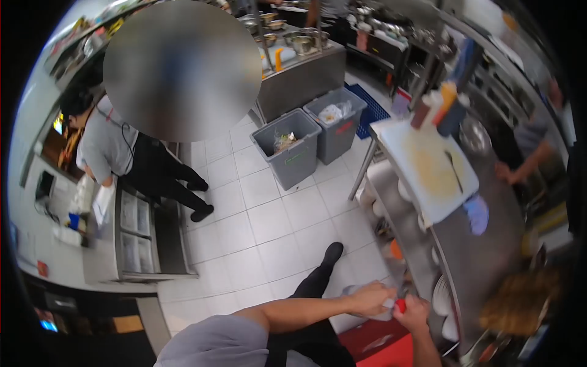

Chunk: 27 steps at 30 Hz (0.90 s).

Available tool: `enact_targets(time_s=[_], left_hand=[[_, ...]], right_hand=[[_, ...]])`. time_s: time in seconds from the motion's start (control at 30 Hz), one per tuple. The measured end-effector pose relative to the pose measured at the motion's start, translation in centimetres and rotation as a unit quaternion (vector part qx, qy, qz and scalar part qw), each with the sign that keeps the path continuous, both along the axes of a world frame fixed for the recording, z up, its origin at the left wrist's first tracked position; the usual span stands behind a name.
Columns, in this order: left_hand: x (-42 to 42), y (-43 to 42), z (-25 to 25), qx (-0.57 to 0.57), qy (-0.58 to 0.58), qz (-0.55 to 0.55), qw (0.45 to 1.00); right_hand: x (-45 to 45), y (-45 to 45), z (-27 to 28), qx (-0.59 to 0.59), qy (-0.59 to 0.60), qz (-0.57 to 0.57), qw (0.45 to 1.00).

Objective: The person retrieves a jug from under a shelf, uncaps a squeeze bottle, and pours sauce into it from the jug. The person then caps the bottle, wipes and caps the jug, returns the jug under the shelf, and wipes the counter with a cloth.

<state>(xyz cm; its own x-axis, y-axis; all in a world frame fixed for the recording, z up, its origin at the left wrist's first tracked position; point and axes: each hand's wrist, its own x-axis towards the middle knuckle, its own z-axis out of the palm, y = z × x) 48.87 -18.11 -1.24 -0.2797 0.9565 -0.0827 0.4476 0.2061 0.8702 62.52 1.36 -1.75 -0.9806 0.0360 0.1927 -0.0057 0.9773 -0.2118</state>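
Note:
My left hand (370, 299) reaches across from the lower left, its fingers closed. A pale, whitish piece shows at its fingertips, and a greyish, cloth-like or plastic shape lies behind the wrist. Close beside it, my right hand (413, 314) is closed around a small red-ended object (400, 305). The kind of that object is too small and blurred to make out. Both hands are nearly touching, above a red box (391, 352) with white marking, beside the steel counter.
A steel counter (483, 257) on the right bears a white cutting board (422, 165), a dark utensil (454, 171), bottles and a bluish cloth (476, 214). Plates (441, 296) sit below. Two grey bins (287, 162) stand ahead. A co-worker (116, 134) stands left; another person's hand (506, 174) is right.

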Motion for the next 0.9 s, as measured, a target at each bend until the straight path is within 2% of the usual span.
enact_targets(time_s=[0.07, 0.13, 0.17, 0.2, 0.23, 0.27, 0.3, 0.37, 0.4, 0.43, 0.5, 0.53, 0.57, 0.6, 0.67, 0.73, 0.8, 0.87, 0.9], left_hand=[[1.6, -3.2, -2.2, -0.043, 0.031, 0.007, 0.999], [3.6, -5.9, -4.2, -0.094, 0.037, -0.005, 0.995], [4.4, -6.5, -4.7, -0.104, 0.037, -0.018, 0.994], [5.1, -7.1, -5.2, -0.118, 0.052, 0.021, 0.991], [5.9, -7.4, -5.8, -0.134, 0.067, 0.058, 0.987], [6.2, -7.2, -7.1, -0.143, 0.068, 0.042, 0.986], [6.1, -7.0, -8.6, -0.169, 0.072, 0.07, 0.981], [6.9, -6.8, -11.0, -0.21, 0.058, 0.089, 0.972], [6.9, -6.1, -12.0, -0.226, 0.044, 0.075, 0.97], [7.4, -6.4, -14.8, -0.234, 0.038, 0.092, 0.967], [8.4, -6.3, -20.5, -0.242, 0.034, 0.095, 0.965], [8.9, -6.0, -22.6, -0.228, 0.016, 0.097, 0.969], [9.6, -5.6, -23.9, -0.255, 0.053, 0.1, 0.96], [10.0, -5.6, -26.5, -0.263, 0.034, 0.107, 0.958], [10.9, -4.5, -30.3, -0.261, 0.03, 0.084, 0.961], [11.4, -1.5, -32.0, -0.285, 0.083, 0.041, 0.954], [12.3, 2.4, -32.7, -0.283, 0.072, 0.0, 0.956], [14.0, 5.5, -34.2, -0.279, 0.06, -0.041, 0.958], [14.8, 7.1, -35.5, -0.261, 0.044, -0.047, 0.963]], right_hand=[[3.3, -4.7, -5.8, -0.01, 0.018, -0.049, 0.999], [5.6, -10.0, -7.5, -0.071, -0.025, -0.113, 0.991], [6.4, -12.4, -8.4, -0.14, -0.03, -0.224, 0.964], [7.2, -14.2, -9.5, -0.208, -0.037, -0.33, 0.92], [8.1, -15.6, -10.9, -0.219, -0.043, -0.34, 0.913], [8.6, -16.7, -12.6, -0.329, 0.002, -0.424, 0.844], [9.1, -17.9, -14.3, -0.428, 0.046, -0.502, 0.751], [11.6, -18.1, -17.8, -0.523, -0.021, -0.524, 0.672], [12.1, -17.4, -17.4, -0.585, -0.101, -0.527, 0.609], [13.3, -16.9, -18.5, -0.535, -0.095, -0.527, 0.653], [17.4, -16.6, -24.0, -0.34, -0.044, -0.528, 0.777], [18.5, -15.2, -22.9, -0.355, 0.023, -0.568, 0.742], [19.2, -12.6, -18.9, -0.411, 0.031, -0.58, 0.703], [20.4, -11.2, -18.1, -0.526, 0.094, -0.598, 0.597], [24.2, -9.5, -18.8, -0.271, 0.139, -0.644, 0.702], [27.0, -8.0, -17.9, -0.253, 0.125, -0.679, 0.677], [29.1, -7.2, -19.1, -0.237, 0.107, -0.706, 0.659], [29.5, -6.5, -21.2, -0.24, -0.054, -0.723, 0.646], [29.5, -6.4, -23.6, -0.161, -0.055, -0.739, 0.652]])
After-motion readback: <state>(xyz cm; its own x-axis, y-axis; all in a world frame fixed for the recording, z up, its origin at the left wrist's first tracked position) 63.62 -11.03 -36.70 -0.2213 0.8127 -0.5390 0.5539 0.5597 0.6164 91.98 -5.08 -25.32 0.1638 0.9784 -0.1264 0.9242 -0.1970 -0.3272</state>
